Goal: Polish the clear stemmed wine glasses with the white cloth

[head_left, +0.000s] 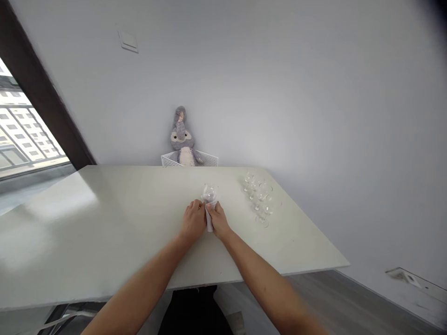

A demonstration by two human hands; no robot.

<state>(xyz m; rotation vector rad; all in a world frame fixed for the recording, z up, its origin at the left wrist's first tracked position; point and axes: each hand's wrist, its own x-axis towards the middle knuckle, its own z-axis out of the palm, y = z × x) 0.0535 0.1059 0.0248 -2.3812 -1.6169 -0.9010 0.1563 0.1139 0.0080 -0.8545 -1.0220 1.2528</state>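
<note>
Near the middle of the table, a clear stemmed glass (209, 191) shows its bowl just beyond my two hands. My left hand (194, 219) is closed at the base of the bowl, fingers curled; the stem is hidden behind the hands. My right hand (219, 220) pinches a folded white cloth (209, 222), or possibly paper, against the glass, with the thumb on top. One end of the cloth hangs down toward me between the hands. Both hands touch or nearly touch each other.
Several clear stemmed glasses (262, 191) stand or lie grouped on the right side of the white table (139, 195). Behind the far edge, a grey plush toy (181, 139) sits in a white perforated basket (211, 161). A window is on the left; walls lie behind and right.
</note>
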